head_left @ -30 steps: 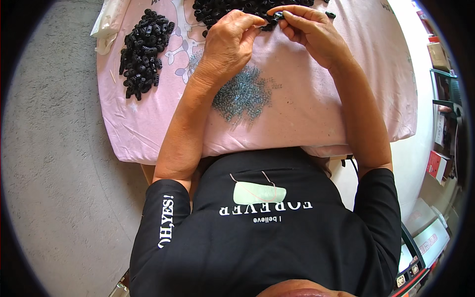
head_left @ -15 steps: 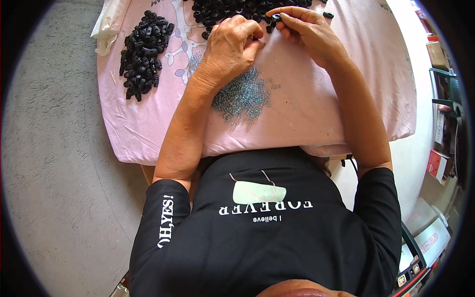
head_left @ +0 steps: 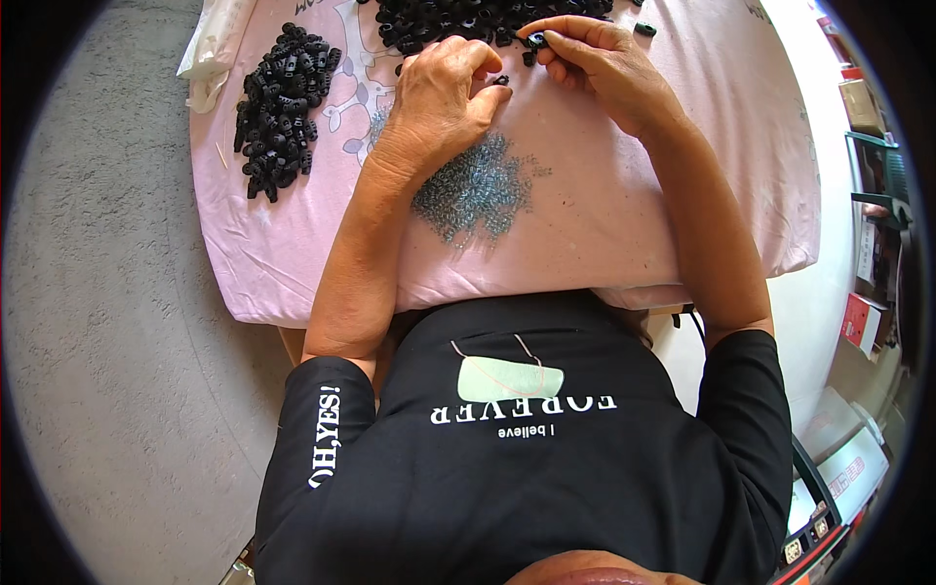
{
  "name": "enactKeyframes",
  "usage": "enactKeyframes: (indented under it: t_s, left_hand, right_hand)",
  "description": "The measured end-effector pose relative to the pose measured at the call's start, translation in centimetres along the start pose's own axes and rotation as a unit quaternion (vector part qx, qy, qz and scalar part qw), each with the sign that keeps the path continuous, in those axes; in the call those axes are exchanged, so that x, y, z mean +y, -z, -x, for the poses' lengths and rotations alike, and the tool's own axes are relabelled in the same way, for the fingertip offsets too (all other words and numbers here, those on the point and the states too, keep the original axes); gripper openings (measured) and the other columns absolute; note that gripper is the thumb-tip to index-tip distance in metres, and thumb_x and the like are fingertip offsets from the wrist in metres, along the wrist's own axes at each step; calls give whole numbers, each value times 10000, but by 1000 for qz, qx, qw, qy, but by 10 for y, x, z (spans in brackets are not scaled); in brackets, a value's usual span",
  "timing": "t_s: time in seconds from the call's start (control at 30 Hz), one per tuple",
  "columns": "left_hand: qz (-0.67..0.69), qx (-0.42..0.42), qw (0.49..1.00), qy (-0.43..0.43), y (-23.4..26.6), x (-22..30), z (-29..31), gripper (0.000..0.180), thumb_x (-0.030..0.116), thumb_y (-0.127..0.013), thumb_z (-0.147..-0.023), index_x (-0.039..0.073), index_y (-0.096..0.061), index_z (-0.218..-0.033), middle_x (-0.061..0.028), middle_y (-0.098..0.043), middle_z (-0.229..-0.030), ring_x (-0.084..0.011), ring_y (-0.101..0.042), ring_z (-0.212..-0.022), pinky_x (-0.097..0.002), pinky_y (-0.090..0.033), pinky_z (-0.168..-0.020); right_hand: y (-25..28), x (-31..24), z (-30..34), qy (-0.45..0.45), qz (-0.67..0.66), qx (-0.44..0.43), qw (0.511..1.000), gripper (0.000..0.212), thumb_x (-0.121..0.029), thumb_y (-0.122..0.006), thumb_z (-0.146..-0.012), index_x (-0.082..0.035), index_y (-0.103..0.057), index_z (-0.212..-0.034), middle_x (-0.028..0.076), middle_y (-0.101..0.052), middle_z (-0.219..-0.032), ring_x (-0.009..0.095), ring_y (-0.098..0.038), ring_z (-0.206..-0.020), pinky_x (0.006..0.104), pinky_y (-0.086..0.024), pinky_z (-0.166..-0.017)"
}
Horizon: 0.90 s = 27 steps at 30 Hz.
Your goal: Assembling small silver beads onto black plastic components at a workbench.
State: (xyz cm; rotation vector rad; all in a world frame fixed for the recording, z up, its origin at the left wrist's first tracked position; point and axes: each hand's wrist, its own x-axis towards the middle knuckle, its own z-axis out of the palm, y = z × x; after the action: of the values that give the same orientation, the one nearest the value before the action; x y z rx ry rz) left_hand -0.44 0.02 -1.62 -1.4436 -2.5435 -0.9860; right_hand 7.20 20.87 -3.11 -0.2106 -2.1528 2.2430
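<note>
My left hand [head_left: 446, 95] is above the table, thumb and index finger curled together around a small black plastic piece [head_left: 501, 81] at their tips. Farther right, my right hand [head_left: 609, 73] pinches a shiny black cord-lock part [head_left: 537, 40] between thumb and index finger; the other fingers are curled in. Another small black part [head_left: 529, 58] lies just below that pinch. Beyond both hands spreads a large heap of black cord-lock parts [head_left: 458, 21], cut off by the top edge. Nearer me, below my left wrist, lies a loose pile of tiny metal springs [head_left: 478, 190].
A second pile of black cord-lock pieces [head_left: 283, 112] sits at the table's left. A pink patterned cloth [head_left: 604, 229] covers the table. One stray black part [head_left: 644, 29] lies right of the heap. A white plastic bag [head_left: 210, 44] hangs at the far left corner.
My left hand has drawn slightly left and nearer me, and the small black piece at its fingertips now shows more clearly. My right hand has shifted a little left, still pinching its part.
</note>
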Motion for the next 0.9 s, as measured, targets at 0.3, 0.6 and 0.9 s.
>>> enactKeyframes:
  t_s: [0.3,0.6,0.9]
  left_hand:
    - [0,4,1000,-3,1,3,0,118,35,-712,-836,1,-659,-936,-96,-661,-864,-207,-679,-787,-317,-550,-741]
    - [131,91,987,17,6,16,-7,123,3,-726,-830,15,-659,-932,-111,-700,-836,-201,-700,-754,-301,-558,-708]
    - [178,152,971,-45,3,14,-8,127,-46,-736,-805,5,-700,-916,-71,-699,-841,-145,-668,-732,-265,-551,-706]
  right_hand:
    - [-1,-2,2,6,6,-11,1000,265,-154,-516,-1043,-75,-684,-1233,-43,-642,-883,1,-547,-752,151,-448,-678]
    - [1,3,-1,-39,-104,-37,993,272,-166,-539,-1040,-54,-671,-1249,-36,-644,-895,4,-561,-765,135,-478,-712]
    - [0,9,-3,-33,-166,-61,984,270,-143,-556,-1028,-12,-657,-1241,14,-660,-916,42,-583,-759,156,-512,-723]
